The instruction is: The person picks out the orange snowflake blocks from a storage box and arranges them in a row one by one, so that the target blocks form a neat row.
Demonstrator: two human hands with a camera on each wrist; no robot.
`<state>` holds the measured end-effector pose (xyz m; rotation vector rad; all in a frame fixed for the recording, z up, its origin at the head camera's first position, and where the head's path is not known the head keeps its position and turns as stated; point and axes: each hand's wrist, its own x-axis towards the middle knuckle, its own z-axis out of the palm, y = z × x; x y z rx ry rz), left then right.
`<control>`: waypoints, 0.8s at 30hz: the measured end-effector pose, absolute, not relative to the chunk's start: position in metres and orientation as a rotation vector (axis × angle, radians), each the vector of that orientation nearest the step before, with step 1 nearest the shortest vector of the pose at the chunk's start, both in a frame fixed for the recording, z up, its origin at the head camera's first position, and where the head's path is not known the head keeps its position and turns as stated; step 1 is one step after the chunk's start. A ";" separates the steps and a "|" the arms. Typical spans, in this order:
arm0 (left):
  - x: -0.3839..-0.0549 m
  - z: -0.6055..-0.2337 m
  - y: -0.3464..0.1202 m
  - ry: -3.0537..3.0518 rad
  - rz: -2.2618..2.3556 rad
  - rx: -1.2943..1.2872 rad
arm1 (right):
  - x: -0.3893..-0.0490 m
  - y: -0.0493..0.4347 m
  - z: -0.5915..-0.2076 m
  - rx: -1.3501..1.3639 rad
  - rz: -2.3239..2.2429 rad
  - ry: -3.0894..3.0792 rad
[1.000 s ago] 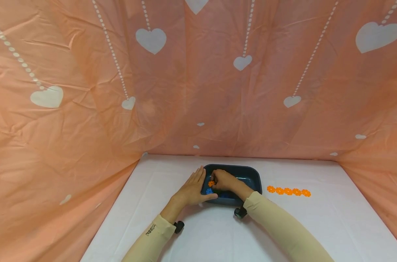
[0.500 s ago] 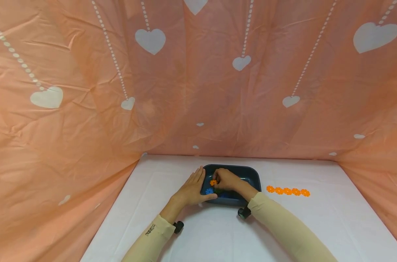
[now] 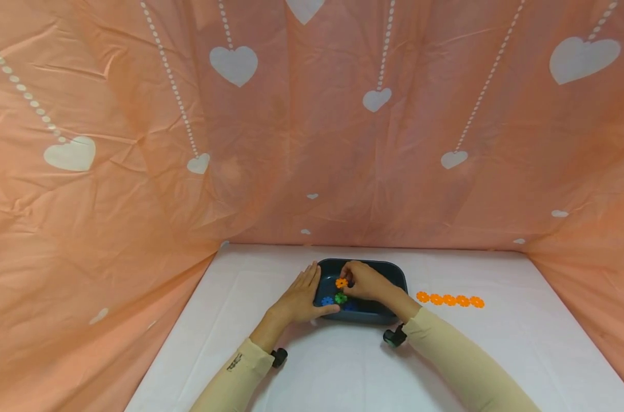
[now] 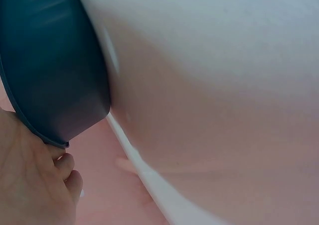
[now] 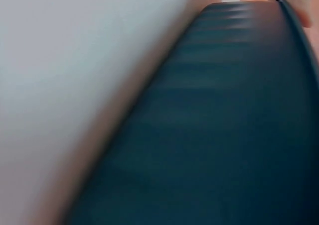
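Observation:
A dark blue rectangular tray (image 3: 394,272) stands on the white table in the head view. Over its left side lies my left hand (image 3: 297,300), fingers straight and thumb spread along the near rim; the left wrist view shows that hand (image 4: 30,175) against the tray's edge. Inside the tray, my right hand (image 3: 367,281) pinches an orange flower-shaped plastic piece (image 3: 341,283) between thumb and fingers. Just below it are a green flower-shaped piece (image 3: 340,297) and a blue one (image 3: 327,301). The right wrist view is mostly filled by the tray's outer wall (image 5: 214,115), with no held piece visible.
Several orange flower-shaped pieces (image 3: 449,300) lie in a row on the table (image 3: 342,372), right of the tray. A peach curtain (image 3: 312,143) with white hearts hangs behind and at both sides.
My right hand has moved slightly up and right with the orange flower-shaped piece, uncovering the green piece. My left hand stays on the tray's left side.

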<state>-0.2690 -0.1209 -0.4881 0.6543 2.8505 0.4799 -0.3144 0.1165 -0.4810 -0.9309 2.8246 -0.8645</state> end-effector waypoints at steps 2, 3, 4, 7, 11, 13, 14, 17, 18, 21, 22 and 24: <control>-0.269 -0.488 -0.121 2.851 0.488 0.653 | -0.311 0.120 -0.477 -0.921 -0.887 2.820; -0.269 -0.488 -0.121 2.852 0.491 0.651 | -0.310 0.122 -0.475 -0.907 -0.907 2.815; -0.269 -0.488 -0.121 2.852 0.497 0.651 | -0.308 0.124 -0.474 -0.901 -0.916 2.816; -0.268 -0.488 -0.121 2.850 0.507 0.649 | -0.305 0.131 -0.470 -0.903 -0.948 2.826; -0.268 -0.488 -0.121 2.850 0.521 0.649 | -0.302 0.142 -0.468 -0.910 -0.983 2.859; -0.268 -0.488 -0.120 2.853 0.520 0.648 | -0.300 0.147 -0.468 -0.891 -1.000 2.875; -0.268 -0.488 -0.120 2.855 0.517 0.648 | -0.299 0.150 -0.468 -0.885 -1.006 2.881; -0.268 -0.487 -0.120 2.858 0.520 0.645 | -0.296 0.158 -0.466 -0.861 -1.015 2.898; -0.268 -0.487 -0.120 2.858 0.525 0.643 | -0.295 0.161 -0.466 -0.855 -1.017 2.905; -0.267 -0.486 -0.121 2.854 0.542 0.640 | -0.291 0.172 -0.463 -0.838 -1.032 2.920; -0.267 -0.486 -0.121 2.852 0.543 0.642 | -0.290 0.176 -0.462 -0.832 -1.044 2.922; -0.266 -0.487 -0.121 2.852 0.543 0.649 | -0.287 0.184 -0.461 -0.810 -1.053 2.934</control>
